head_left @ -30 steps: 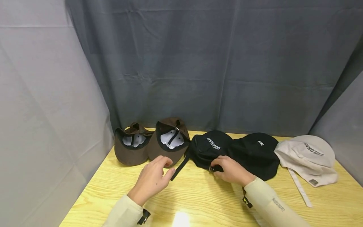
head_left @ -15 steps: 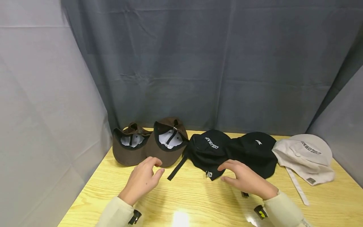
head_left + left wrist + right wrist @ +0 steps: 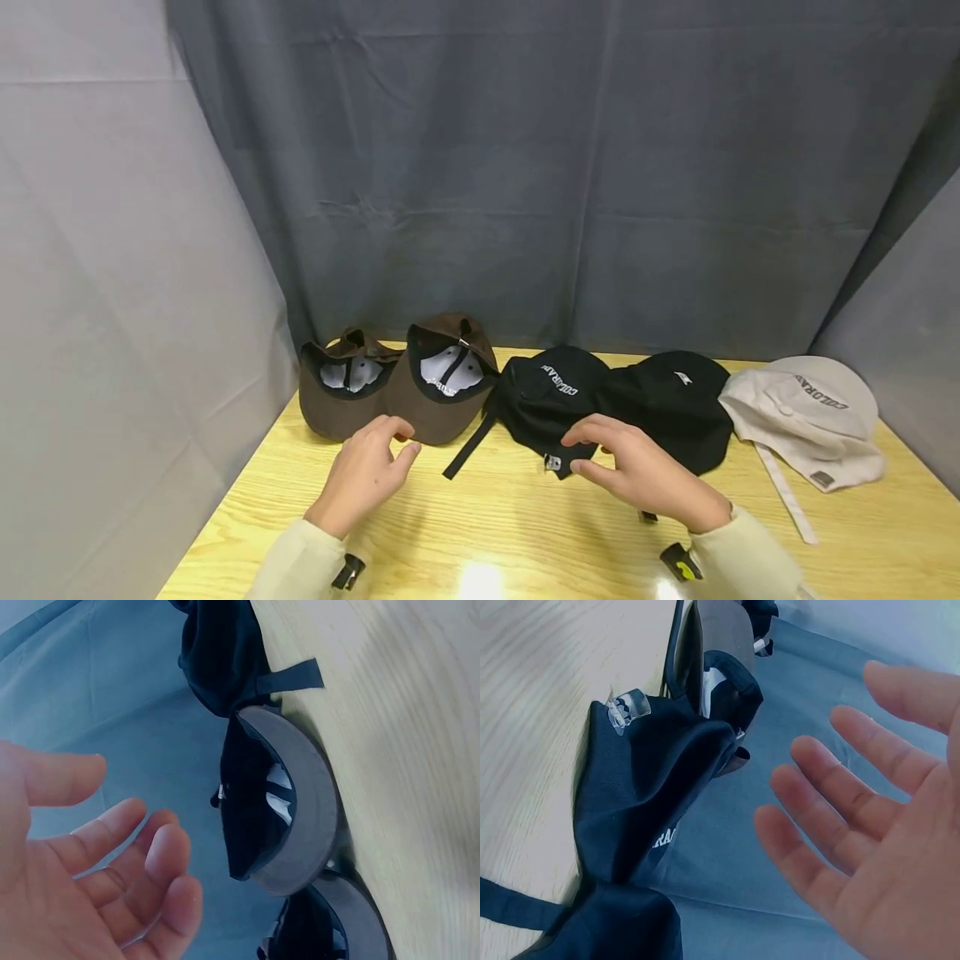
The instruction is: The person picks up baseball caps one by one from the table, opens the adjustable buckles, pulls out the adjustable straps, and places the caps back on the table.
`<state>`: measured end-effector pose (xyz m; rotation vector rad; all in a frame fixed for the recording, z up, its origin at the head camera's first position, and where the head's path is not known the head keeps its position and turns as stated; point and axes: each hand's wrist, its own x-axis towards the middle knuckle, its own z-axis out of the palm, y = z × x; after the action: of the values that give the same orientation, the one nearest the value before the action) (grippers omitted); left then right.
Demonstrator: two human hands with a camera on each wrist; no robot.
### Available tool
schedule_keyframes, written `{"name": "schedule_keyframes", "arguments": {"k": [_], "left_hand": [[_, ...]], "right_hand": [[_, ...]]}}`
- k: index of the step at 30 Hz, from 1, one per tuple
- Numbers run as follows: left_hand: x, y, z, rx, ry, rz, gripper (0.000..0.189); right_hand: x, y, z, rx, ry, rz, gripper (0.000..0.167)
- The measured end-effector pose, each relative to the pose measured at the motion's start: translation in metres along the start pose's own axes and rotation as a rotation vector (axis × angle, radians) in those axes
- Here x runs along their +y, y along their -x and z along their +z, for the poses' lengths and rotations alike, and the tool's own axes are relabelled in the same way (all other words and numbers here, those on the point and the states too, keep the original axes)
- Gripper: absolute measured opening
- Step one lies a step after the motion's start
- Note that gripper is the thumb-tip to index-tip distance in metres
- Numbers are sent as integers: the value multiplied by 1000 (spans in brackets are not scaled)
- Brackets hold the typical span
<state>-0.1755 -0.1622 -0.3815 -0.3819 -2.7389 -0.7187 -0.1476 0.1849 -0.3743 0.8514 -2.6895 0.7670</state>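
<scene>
My left hand [image 3: 367, 475] is held with relaxed fingers in front of the brown caps, holding nothing. Close beyond it lies a brown cap [image 3: 429, 418], its pale lining facing me; another brown cap [image 3: 341, 417] sits to its left. My right hand [image 3: 648, 471], also holding nothing, hovers by the lower edge of a black cap with white lettering [image 3: 551, 396]. That cap's metal buckle [image 3: 552, 462] shows just left of the right fingertips, and its loose strap [image 3: 470, 448] trails to the left. In both wrist views the fingers are loosely bent and apart from the caps.
Right of the lettered cap lie a black cap with a small white mark [image 3: 678, 408] and a cream cap [image 3: 817, 408] with a hanging strap [image 3: 786, 496]. A dark grey curtain [image 3: 450, 167] hangs behind the wooden table [image 3: 510, 533]; pale cloth [image 3: 112, 292] borders the left side.
My right hand has let go of the black lettered cap's buckle end and drawn off to the right, leaving the buckle visible. The left hand has shifted slightly left.
</scene>
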Motion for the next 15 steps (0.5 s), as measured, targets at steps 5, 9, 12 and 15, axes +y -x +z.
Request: {"name": "schedule_keyframes", "arguments": {"k": [5, 9, 12, 15], "left_hand": [[-9, 0, 2, -22, 2, -25, 15], [-12, 4, 5, -41, 2, -40, 14], [-13, 4, 6, -26, -12, -34, 14], [-15, -5, 5, 10, -40, -8, 15]], "right_hand": [[1, -11, 5, 5, -4, 25, 19], [3, -26, 10, -3, -15, 55, 19], [5, -37, 17, -12, -39, 87, 20], [6, -43, 25, -22, -64, 90, 20]]}}
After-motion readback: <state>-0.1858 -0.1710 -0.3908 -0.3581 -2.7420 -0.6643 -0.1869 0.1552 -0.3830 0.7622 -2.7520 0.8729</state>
